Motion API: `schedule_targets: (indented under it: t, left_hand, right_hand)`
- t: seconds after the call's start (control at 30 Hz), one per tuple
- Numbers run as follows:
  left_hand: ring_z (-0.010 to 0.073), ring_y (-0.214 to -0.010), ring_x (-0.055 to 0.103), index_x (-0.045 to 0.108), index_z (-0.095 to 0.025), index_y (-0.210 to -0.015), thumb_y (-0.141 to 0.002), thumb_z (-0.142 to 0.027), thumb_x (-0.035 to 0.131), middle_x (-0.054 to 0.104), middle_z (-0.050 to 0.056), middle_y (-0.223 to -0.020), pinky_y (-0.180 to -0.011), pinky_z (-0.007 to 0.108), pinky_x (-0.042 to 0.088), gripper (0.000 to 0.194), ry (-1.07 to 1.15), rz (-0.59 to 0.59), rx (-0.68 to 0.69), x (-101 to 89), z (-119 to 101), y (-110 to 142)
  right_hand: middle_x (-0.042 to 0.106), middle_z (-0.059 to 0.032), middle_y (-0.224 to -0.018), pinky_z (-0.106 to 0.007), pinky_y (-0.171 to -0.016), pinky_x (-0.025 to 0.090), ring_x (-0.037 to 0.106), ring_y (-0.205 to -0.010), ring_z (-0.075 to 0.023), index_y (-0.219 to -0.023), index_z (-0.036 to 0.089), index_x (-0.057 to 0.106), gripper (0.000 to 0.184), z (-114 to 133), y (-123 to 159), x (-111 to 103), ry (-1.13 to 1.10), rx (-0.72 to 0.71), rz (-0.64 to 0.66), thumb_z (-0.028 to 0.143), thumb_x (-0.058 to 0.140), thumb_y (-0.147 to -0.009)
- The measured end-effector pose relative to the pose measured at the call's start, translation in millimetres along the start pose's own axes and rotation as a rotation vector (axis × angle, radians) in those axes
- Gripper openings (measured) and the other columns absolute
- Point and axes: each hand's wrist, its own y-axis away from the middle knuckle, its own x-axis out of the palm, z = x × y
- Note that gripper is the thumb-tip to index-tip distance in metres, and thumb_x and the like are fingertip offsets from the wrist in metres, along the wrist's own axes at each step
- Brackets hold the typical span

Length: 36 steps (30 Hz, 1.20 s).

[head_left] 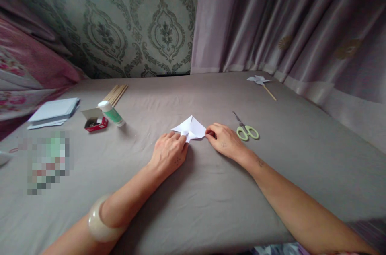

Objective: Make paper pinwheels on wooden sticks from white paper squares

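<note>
A white paper pinwheel [196,128], partly folded, lies between my hands on the grey cloth. My left hand [170,148] is closed on its near left side, the thumb pressing a folded flap near the middle. At the right corner of the paper, my right hand [222,138] pinches the edge between thumb and fingertips. Scissors [245,129] with pale green handles rest just right of that hand, blades pointing away. The paper under my left fingers is hidden.
Farther right lies another pinwheel [258,80] on a stick. To the left are a white-green glue bottle [112,114], a small red box [95,121] of dark bits, wooden sticks [116,94] and a paper stack [54,110]. A blurred packet [48,162] sits nearer.
</note>
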Motion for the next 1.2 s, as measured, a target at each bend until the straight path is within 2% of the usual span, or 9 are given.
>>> schedule_targets:
  t: [0.1, 0.3, 0.47, 0.6, 0.87, 1.07, 1.2]
  left_hand:
    - [0.0212, -0.083, 0.061, 0.064, -0.018, -0.083, -0.091, -0.026, 0.046, 0.07, 0.008, -0.084, -0.074, 0.034, 0.046, 0.021, 0.0, -0.013, -0.01, 1.6, 2.4, -1.1]
    - [0.0218, -0.085, 0.058, 0.065, -0.017, -0.085, -0.092, -0.025, 0.044, 0.066, 0.009, -0.083, -0.076, 0.034, 0.046, 0.024, 0.049, -0.074, -0.006, 2.2, 1.8, 0.0]
    - [0.0235, -0.092, 0.05, 0.067, -0.018, -0.099, -0.092, -0.022, 0.043, 0.061, 0.012, -0.1, -0.081, 0.036, 0.046, 0.026, 0.112, -0.165, 0.017, 0.5, 2.8, -1.6]
    - [0.0254, -0.097, 0.046, 0.066, -0.018, -0.107, -0.086, -0.014, 0.046, 0.056, 0.013, -0.109, -0.085, 0.04, 0.043, 0.03, 0.124, -0.179, 0.055, 3.7, 6.2, -5.0]
    - [0.0262, -0.099, 0.045, 0.068, -0.021, -0.105, -0.083, -0.015, 0.052, 0.058, 0.011, -0.108, -0.083, 0.042, 0.041, 0.027, 0.152, -0.206, 0.124, 10.0, -0.4, -6.2]
    - [0.0247, -0.095, 0.045, 0.07, -0.023, -0.1, -0.089, -0.02, 0.051, 0.06, 0.01, -0.104, -0.078, 0.039, 0.04, 0.022, 0.139, -0.265, 0.196, 16.7, 4.3, -7.4]
    - [0.024, -0.095, 0.045, 0.07, -0.022, -0.096, -0.091, -0.021, 0.05, 0.062, 0.009, -0.103, -0.078, 0.038, 0.039, 0.021, 0.143, -0.263, 0.223, 17.4, 9.0, -7.4]
  right_hand:
    - [0.066, -0.0059, -0.097, -0.027, -0.074, 0.04, 0.06, -0.092, -0.0176, -0.093, 0.019, 0.066, 0.017, 3.7, 2.1, -0.9, 0.044, -0.018, 0.004, 0.024, 0.049, -0.092]
    - [0.066, -0.0055, -0.099, -0.026, -0.074, 0.041, 0.06, -0.091, -0.0165, -0.1, 0.02, 0.067, 0.019, 11.9, 6.2, 0.0, 0.012, -0.078, -0.003, 0.027, 0.052, -0.092]
    - [0.065, -0.0053, -0.099, -0.026, -0.074, 0.041, 0.06, -0.093, -0.0169, -0.097, 0.021, 0.068, 0.02, 17.1, 7.1, 4.1, 0.027, -0.088, 0.011, 0.026, 0.049, -0.093]
    - [0.065, -0.0058, -0.1, -0.026, -0.075, 0.042, 0.059, -0.096, -0.0171, -0.097, 0.021, 0.068, 0.02, 18.1, 7.3, 5.6, 0.04, -0.103, 0.009, 0.026, 0.049, -0.094]
    - [0.066, -0.0082, -0.1, -0.027, -0.077, 0.043, 0.059, -0.099, -0.0196, -0.094, 0.019, 0.066, 0.023, 27.5, 9.3, 9.5, 0.093, -0.117, -0.004, 0.022, 0.043, -0.094]
    - [0.066, -0.0078, -0.096, -0.028, -0.071, 0.043, 0.061, -0.093, -0.0203, -0.088, 0.018, 0.064, 0.019, 38.7, 14.4, 14.1, 0.071, -0.055, -0.05, 0.024, 0.047, -0.092]
    - [0.067, -0.0053, -0.09, -0.028, -0.069, 0.042, 0.062, -0.083, -0.0184, -0.084, 0.019, 0.064, 0.015, 38.3, 14.4, 11.5, -0.016, -0.051, -0.07, 0.024, 0.05, -0.089]
